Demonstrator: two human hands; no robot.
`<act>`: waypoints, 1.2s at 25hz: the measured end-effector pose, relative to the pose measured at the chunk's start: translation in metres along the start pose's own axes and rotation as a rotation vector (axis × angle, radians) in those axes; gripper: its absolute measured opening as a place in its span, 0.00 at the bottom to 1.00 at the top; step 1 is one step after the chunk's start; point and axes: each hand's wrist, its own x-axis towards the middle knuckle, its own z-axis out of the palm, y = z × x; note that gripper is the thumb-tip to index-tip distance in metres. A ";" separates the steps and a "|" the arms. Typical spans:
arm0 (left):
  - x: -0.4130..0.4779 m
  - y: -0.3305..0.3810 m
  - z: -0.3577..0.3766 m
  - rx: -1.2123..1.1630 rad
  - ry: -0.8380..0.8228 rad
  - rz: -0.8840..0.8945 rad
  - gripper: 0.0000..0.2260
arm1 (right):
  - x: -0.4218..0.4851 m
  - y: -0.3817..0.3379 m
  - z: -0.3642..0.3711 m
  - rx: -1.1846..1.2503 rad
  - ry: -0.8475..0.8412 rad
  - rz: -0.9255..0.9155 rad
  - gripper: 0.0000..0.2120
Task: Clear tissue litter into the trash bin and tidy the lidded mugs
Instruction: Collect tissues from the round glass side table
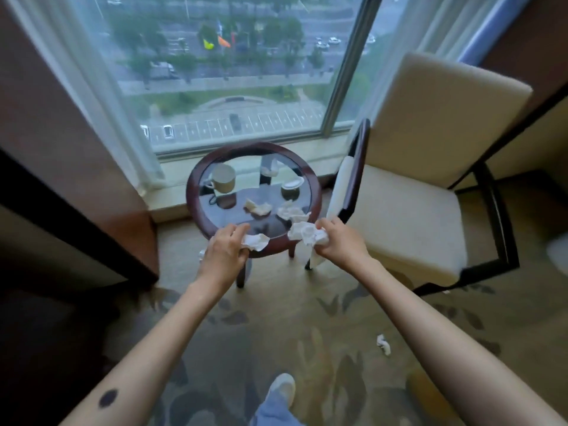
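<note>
At six o'clock of the window-side glass table (192,192), my left hand (226,247) clutches a tissue wad (256,242), my right hand (341,241) a bigger wad (307,233); tall mug (223,178) at ten, small mug (291,189) at two, chair (408,210) at three

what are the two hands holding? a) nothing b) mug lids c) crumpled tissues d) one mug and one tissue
c: the left hand grips a small tissue wad and the right hand grips a larger tissue wad, both by the near edge of the table.

Cream armchair (415,192) beside large window (221,72)
</note>
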 end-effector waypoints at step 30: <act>0.238 -0.139 0.215 0.221 -0.435 0.028 0.21 | 0.268 0.081 0.112 0.069 -0.211 0.174 0.18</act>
